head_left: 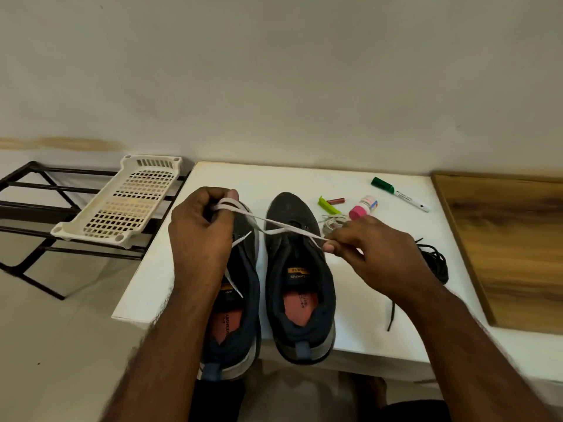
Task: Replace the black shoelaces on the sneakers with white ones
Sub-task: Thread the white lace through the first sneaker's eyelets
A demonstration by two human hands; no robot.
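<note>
Two dark sneakers stand side by side on a white table [350,330], toes away from me. Over the left sneaker [240,306], my left hand [199,233] grips a loop of white shoelace [274,225] near the toe end. The lace stretches to the right across the right sneaker [300,278]. There my right hand [368,254] pinches its other part between thumb and fingers. A loose white end hangs down over the left sneaker's tongue. Removed black shoelaces [434,266] lie in a heap on the table to the right, one end trailing toward me.
Behind the sneakers lie a green marker [399,194], a pink-capped bottle [364,207], a lime-green clip [328,205] and a pale bundled cord [330,223]. A wooden board [511,245] lies at the right. A white plastic tray [122,199] rests on a black rack [30,205] at left.
</note>
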